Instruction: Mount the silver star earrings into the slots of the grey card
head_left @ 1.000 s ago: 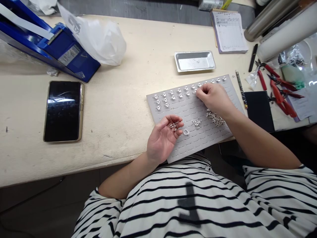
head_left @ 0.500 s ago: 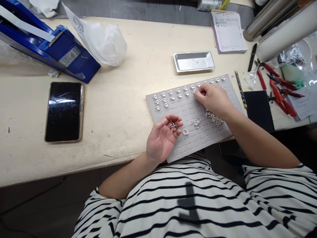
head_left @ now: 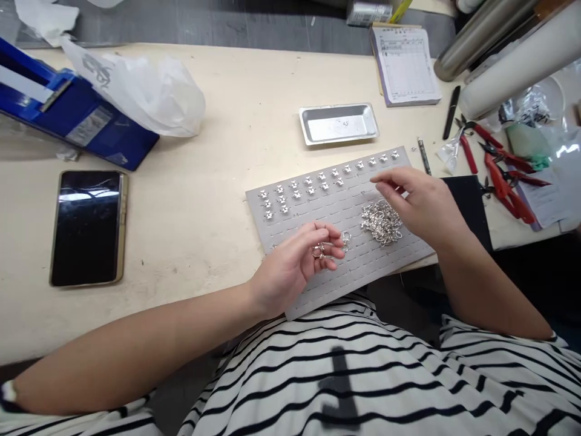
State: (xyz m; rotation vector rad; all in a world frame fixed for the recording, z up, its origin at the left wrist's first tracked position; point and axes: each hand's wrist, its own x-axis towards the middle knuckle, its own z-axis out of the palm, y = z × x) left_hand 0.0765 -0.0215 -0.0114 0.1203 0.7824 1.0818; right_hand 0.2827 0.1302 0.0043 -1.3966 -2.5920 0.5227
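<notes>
A grey slotted display pad (head_left: 318, 212) lies at the table's front edge, with rows of small silver rings (head_left: 318, 181) set in its upper slots. My left hand (head_left: 295, 263) rests palm up over the pad's lower part, its fingers curled around a few silver rings (head_left: 319, 250). My right hand (head_left: 420, 203) hovers over the pad's right side with fingers loosely curled, just right of a loose heap of silver rings (head_left: 382, 221). I cannot make out anything between its fingertips.
A small metal tray (head_left: 338, 123) sits behind the pad. A black phone (head_left: 87, 227) lies at the left, with a blue dispenser (head_left: 68, 112) and a plastic bag (head_left: 140, 94) behind it. Red pliers (head_left: 502, 175), a notepad (head_left: 405, 65) and rolls crowd the right.
My right hand has drawn back from the top rows of the pad toward the heap of rings. The view has shifted, and my left arm now shows more.
</notes>
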